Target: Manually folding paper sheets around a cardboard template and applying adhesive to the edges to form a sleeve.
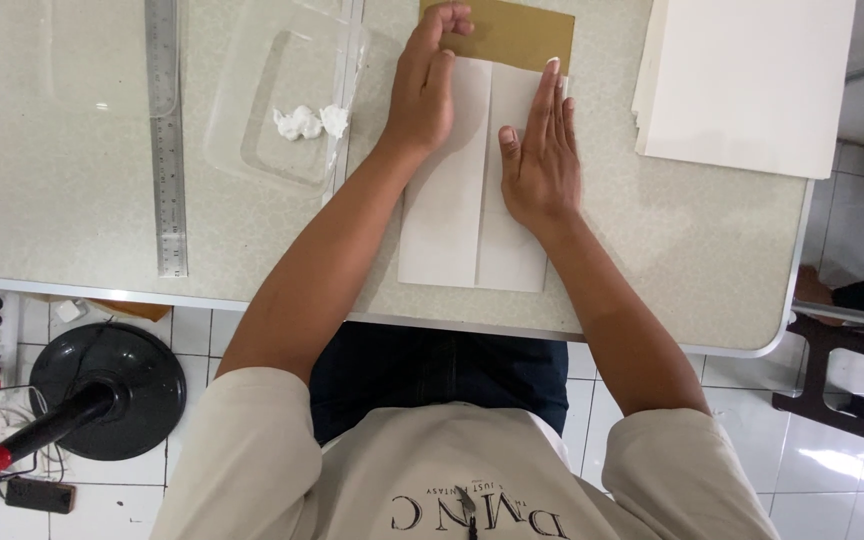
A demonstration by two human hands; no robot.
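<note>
Now both hands lie flat, fingers together, on a folded white paper whose long axis runs away from the person on the table, left hand farther up than right hand.

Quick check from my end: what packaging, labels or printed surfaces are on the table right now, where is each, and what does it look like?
Clear plastic bag: left of the left hand, flat, transparent, holding white crumpled bits.
Brown envelope: top centre, tan rectangle, partly under the folded white paper that both hands press; right hand lies flat on it.
Steel ruler: far left, long grey strip with printed scale.
White sheet stack: top right, blank.
No screens or signs.
</note>
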